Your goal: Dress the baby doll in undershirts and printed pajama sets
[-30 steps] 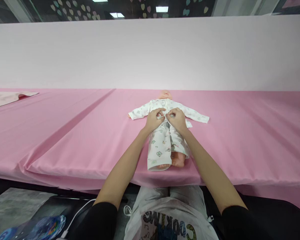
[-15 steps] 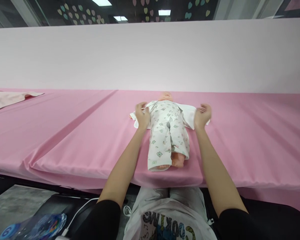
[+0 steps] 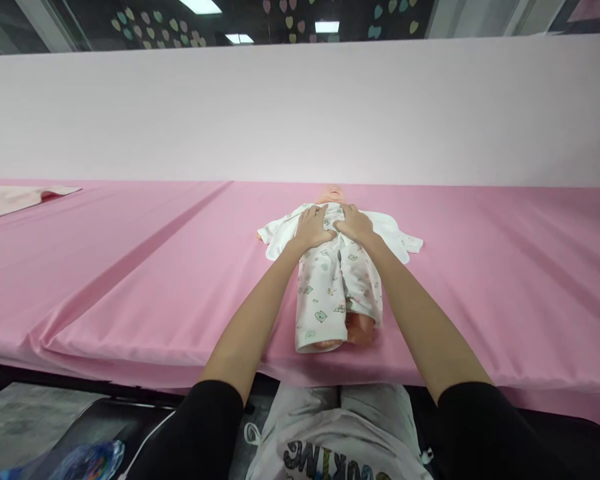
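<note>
From where I stand, a baby doll (image 3: pixel 333 195) lies face up on the pink-covered tabletop (image 3: pixel 145 267), near its front edge, head towards the white panel (image 3: pixel 300 113) and feet towards the seated person. It wears a white printed top (image 3: pixel 390 233) and matching trousers (image 3: pixel 321 293). The person's left hand (image 3: pixel 312 227) and right hand (image 3: pixel 356 225) rest palm down on the upper part of the trousers, over the doll's body, one on each side of the middle. The grip of both is opened out, fingers extended towards the doll's head, the two thumbs pointing inward and close together. The top spreads out from under the trousers on both sides, its sleeves stretched sideways. One bare foot (image 3: pixel 360 329) shows past the shorter-looking trouser leg on the person's right; the other leg's cuff covers most of its foot. Well apart, at the far left of the tabletop, lies a pale cloth (image 3: pixel 13 200). Down by the person's left sleeve I see a white cable (image 3: pixel 147 441) and part of a clear bottle (image 3: pixel 87 461), cut off by the view.
</note>
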The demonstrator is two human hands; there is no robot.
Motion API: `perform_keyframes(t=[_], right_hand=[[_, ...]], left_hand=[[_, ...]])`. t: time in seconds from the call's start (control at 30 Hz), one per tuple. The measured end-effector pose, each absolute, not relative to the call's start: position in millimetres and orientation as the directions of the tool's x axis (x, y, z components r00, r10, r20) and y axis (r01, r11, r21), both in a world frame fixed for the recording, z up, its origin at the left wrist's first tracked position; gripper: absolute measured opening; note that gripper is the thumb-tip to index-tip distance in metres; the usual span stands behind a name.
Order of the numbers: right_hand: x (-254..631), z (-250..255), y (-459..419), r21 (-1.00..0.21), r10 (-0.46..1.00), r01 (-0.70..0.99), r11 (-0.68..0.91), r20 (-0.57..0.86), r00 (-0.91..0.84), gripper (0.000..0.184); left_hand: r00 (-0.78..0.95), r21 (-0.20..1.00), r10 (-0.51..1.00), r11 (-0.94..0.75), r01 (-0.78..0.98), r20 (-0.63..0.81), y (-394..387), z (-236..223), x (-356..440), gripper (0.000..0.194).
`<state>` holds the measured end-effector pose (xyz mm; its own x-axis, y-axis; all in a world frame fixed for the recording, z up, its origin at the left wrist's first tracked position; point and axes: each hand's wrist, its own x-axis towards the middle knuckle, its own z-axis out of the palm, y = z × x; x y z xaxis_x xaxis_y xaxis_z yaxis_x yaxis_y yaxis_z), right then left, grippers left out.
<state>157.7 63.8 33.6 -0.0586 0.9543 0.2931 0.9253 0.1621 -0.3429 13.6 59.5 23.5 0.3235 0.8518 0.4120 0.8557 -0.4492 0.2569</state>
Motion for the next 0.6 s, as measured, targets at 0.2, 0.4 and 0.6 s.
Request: perform_keyframes(t=[0.2, 0.4, 0.6], right_hand=[[150, 18, 18, -0.112, 0.867, 0.988, 0.104, 0.497, -0.035, 0.029], [178, 13, -59, 0.024, 0.919, 0.985, 0.168, 0.359, -0.166, 0.033], [192, 14, -118, -0.085, 0.925, 0.951, 0.299, 0.271, -0.266, 0.056]], left_hand=[[0.291, 0.148, 0.805, -0.418, 0.896, 0.516, 27, 12, 9, 0.032], [0.430, 0.169, 0.815, -0.522, 0.836, 0.388, -38, 9, -20, 0.039], [0.488, 0.186, 0.755, -0.607, 0.772, 0.438, -92, 12, -29, 0.053]])
